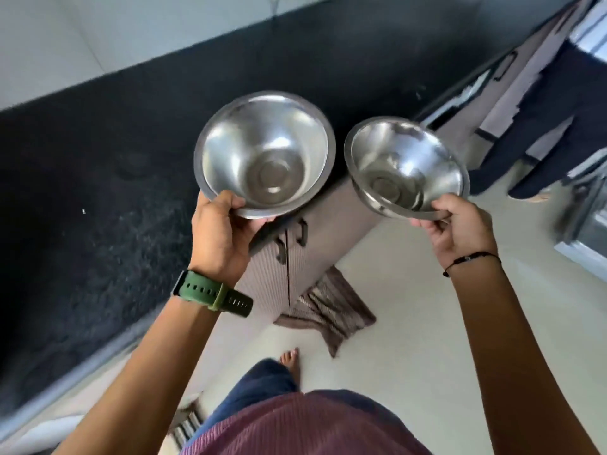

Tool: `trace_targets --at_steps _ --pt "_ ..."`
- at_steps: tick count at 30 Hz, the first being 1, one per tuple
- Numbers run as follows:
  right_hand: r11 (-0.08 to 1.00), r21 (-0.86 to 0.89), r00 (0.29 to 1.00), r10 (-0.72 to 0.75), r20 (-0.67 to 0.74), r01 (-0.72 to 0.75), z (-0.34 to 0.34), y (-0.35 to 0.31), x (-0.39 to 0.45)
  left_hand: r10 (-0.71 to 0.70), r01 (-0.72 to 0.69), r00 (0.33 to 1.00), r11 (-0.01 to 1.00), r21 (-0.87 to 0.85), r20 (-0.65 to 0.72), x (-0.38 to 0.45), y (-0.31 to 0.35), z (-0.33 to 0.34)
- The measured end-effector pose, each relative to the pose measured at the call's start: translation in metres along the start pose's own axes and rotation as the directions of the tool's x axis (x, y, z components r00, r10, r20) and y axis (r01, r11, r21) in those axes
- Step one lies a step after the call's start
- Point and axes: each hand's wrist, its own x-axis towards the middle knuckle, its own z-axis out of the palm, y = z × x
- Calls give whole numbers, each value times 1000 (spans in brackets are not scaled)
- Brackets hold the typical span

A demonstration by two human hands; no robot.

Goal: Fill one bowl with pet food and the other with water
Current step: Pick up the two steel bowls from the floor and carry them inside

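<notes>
Hands come first: the left hand [220, 232] has its grip pinched on the near rim of the larger bowl [264, 154], the right hand [460, 228] likewise on the smaller bowl [406, 166]. Both bowls are empty; no food or water shows. Beyond the grips lies the dark worktop [98, 165]. Filling seems wholly ahead.

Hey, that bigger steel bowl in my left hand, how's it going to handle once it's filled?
The larger bowl looks rigid, thin steel, so probably light now. The left hand pinches only its rim; filled, it may tilt. Its polished surface may be slippery.
</notes>
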Motion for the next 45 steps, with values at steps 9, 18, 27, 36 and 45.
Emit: trace_targets --at_steps 9,18,27,36,45 --pt "989 -126 956 114 270 -82 128 -5 94 94 -92 953 996 18 -287 85 27 -9" --pt "956 -278 791 239 563 -91 234 3 192 186 -293 718 955 -49 -670 144 26 9" --pt "943 -299 741 307 597 -149 299 9 220 237 -364 649 931 -21 -723 190 53 22" --pt "951 -268 795 282 537 -156 319 28 226 216 -385 644 920 -67 -734 215 62 6" --pt "956 -252 833 262 488 -153 336 39 225 186 -358 669 929 -92 -720 230 64 -3"
